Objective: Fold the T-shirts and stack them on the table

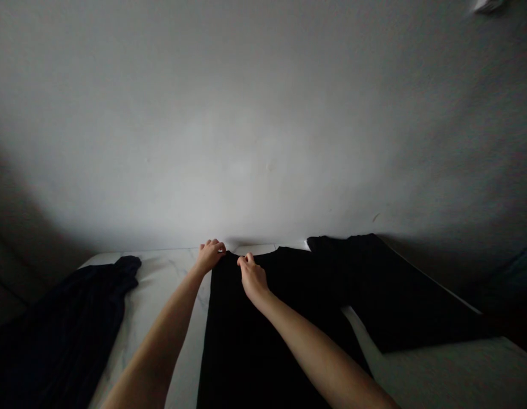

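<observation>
A black shirt [246, 341] lies spread on a white marble-patterned table [161, 272], its neckline toward the wall. My left hand [211, 254] is closed on the shirt's top left corner, at the shoulder. Just right of it, my right hand [252, 275] pinches the cloth by the neckline. My right forearm crosses over the body of the shirt. The left side edge of the shirt runs fairly straight down toward me. Dim light hides most folds in the dark cloth.
Another black garment [399, 301] lies flat at the right, meeting the shirt's right side. A dark navy garment [62, 324] lies rumpled at the left and reaches the near left corner of the view. A pale wall [254, 142] rises directly behind the table's far edge.
</observation>
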The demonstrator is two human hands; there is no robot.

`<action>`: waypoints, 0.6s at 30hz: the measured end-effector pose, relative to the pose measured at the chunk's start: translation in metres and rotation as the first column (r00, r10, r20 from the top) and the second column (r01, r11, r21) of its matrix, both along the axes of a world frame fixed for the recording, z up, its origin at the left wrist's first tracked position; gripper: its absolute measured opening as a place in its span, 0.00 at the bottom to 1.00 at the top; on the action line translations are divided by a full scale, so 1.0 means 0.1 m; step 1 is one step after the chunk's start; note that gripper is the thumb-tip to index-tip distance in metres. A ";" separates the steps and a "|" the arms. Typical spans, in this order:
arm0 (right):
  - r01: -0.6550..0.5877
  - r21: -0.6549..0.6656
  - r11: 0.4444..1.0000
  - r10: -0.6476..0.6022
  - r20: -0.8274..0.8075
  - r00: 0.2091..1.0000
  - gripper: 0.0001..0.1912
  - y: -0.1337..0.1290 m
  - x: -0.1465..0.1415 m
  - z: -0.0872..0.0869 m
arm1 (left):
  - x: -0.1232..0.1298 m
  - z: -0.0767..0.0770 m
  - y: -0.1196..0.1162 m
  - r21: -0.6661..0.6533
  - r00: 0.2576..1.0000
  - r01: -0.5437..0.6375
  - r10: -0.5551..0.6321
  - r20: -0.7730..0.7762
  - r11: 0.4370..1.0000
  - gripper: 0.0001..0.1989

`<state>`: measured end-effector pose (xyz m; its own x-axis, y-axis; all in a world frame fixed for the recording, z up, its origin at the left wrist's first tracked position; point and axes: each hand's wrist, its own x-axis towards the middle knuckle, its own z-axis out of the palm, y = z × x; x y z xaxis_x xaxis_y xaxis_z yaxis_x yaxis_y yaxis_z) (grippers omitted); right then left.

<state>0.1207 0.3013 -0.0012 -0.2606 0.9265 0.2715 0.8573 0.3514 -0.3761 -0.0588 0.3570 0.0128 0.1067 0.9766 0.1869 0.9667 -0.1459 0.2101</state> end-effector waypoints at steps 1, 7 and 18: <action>0.002 -0.008 1.000 -0.002 0.005 1.000 0.15 0.02 0.01 -0.03 | 0.01 -0.02 0.00 0.003 1.000 -0.001 0.001 -0.007 1.000 0.06; 0.012 0.112 0.994 -0.019 0.055 0.998 0.14 -0.20 -0.01 0.00 | 0.06 -0.08 -0.04 0.027 0.999 -0.025 0.025 -0.025 0.999 0.07; -0.715 -0.031 0.699 0.714 0.093 0.694 0.34 -1.66 0.26 -0.17 | 0.23 -0.03 -0.88 0.076 0.992 0.126 -0.123 -0.036 0.989 0.14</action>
